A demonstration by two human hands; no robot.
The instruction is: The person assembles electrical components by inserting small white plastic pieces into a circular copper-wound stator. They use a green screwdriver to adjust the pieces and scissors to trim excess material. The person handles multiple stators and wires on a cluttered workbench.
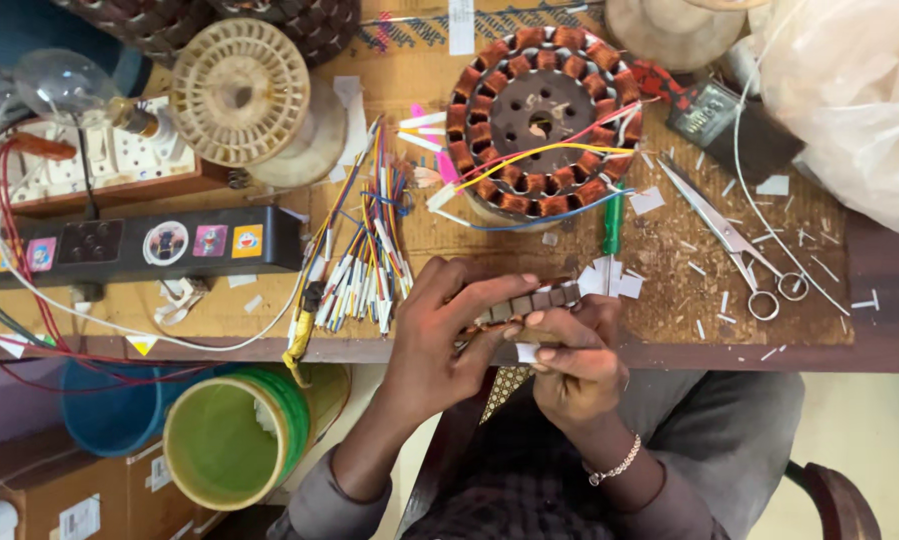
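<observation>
At the near edge of the wooden bench (pixel 669 330), my left hand (pixel 439 325) and my right hand (pixel 574 365) together grip a small toothed metal stator core (pixel 534 300). Left fingers lie over its top, right fingers press it from below beside a small white paper slip (pixel 527 352). Further back on the bench lies a round stator with copper windings (pixel 539 120), with red, yellow and blue leads coming off it. A bundle of coloured wires with white sleeves (pixel 369 260) lies left of my hands.
Scissors (pixel 734 240) and white paper bits lie at right, a green screwdriver (pixel 612 222) near the stator. A black power strip (pixel 139 245), bulb (pixel 64 85), plastic spool (pixel 239 92) and clear bag (pixel 854 90) ring the bench. Green (pixel 219 440) and blue (pixel 99 415) buckets stand below left.
</observation>
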